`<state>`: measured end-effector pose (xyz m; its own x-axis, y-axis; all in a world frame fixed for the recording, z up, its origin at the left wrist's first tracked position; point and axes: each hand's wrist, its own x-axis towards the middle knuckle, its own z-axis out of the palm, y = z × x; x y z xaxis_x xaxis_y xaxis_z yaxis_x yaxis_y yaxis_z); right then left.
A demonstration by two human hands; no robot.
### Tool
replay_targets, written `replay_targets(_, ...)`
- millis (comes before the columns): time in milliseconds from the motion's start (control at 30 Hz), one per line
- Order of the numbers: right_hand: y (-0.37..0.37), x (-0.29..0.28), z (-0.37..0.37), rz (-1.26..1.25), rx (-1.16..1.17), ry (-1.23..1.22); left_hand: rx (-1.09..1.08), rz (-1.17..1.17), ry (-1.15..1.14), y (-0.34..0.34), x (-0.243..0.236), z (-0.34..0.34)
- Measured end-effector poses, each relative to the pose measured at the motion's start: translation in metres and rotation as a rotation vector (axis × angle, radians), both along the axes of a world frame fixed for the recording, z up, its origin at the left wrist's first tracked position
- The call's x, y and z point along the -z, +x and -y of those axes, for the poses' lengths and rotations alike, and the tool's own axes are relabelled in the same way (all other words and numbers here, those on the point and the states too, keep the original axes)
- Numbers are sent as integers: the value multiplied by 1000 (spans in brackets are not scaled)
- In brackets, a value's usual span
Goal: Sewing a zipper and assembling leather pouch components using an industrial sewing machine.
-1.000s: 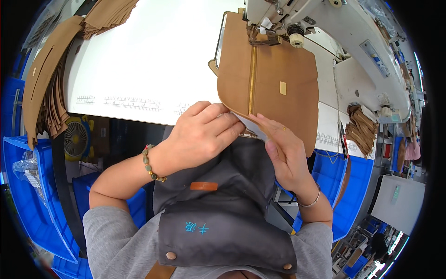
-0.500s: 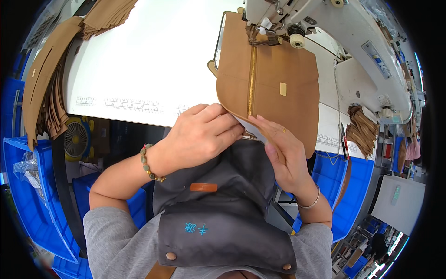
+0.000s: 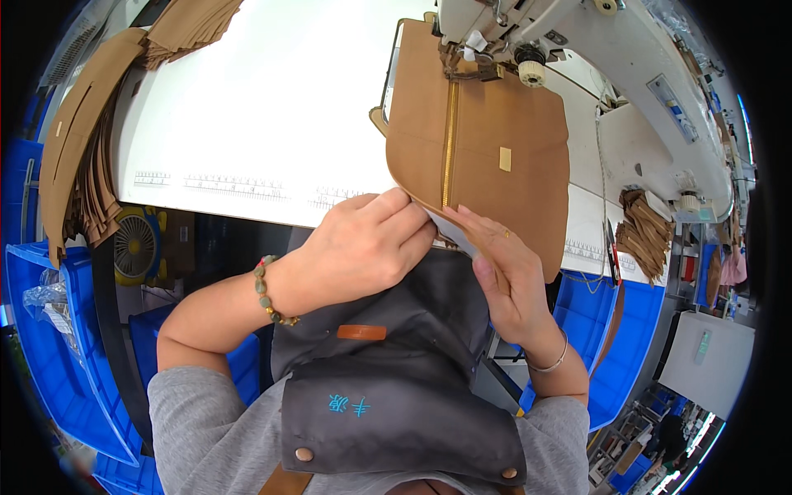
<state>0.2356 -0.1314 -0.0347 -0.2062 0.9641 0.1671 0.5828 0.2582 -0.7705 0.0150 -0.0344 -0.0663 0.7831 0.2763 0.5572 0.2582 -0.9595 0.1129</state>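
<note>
A brown leather-like panel [image 3: 520, 115] lies under the needle area of a white sewing machine [image 3: 569, 33]. A gold zipper [image 3: 450, 148] runs down its length, and a small pale yellow patch [image 3: 506, 158] sits to the right of that. My left hand [image 3: 367, 239] pinches the panel's near left edge, its fingertips partly hidden behind the edge. With my right hand [image 3: 507, 272] I grip the near edge, fingers on top and thumb below. Between the hands the edge is turned up, showing a white underside [image 3: 452, 229].
Stacked brown strips [image 3: 91, 140] hang over the table's left end. More brown pieces [image 3: 643, 227] lie at the right, beside red-and-black snips [image 3: 611, 252]. Blue bins [image 3: 66, 355] stand below the table on both sides, with a yellow-and-blue fan [image 3: 139, 246] at the left.
My left hand has shifted very slightly, its fingers still at the panel's edge. The right hand keeps its grip, and the panel lies almost as before.
</note>
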Motion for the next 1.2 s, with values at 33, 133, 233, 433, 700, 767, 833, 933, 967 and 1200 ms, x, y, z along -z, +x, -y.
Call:
replay_targets(33,0,0,0,0,0,1,-11,10,-5,1,0,0)
replay_targets(133,0,0,1,-33,7,-14,-12,-11,-39,0,-6,-1)
replay_targets(233,1,-1,1,-46,15,-35,-2,-42,-74,-1,-8,-1)
replay_targets(433,2,3,3,-148,21,-84,9,13,-99,0,-7,-2)
replay_targets(700,2,6,2,-81,-1,-18,31,14,-62,-3,-5,-6)
replay_targets(767,6,7,3,-31,-44,-17,46,-14,-20,-3,-7,-8)
replay_targets(833,13,2,1,18,-97,-14,53,-24,-13,-4,-11,-8)
replay_targets(933,38,-16,0,21,-246,-165,55,-106,12,-7,-7,-3)
replay_targets(967,50,-20,0,-33,-147,-144,57,-176,29,-8,-6,-1)
replay_targets(1200,165,6,-22,-602,617,-264,-11,-408,265,24,-36,17)
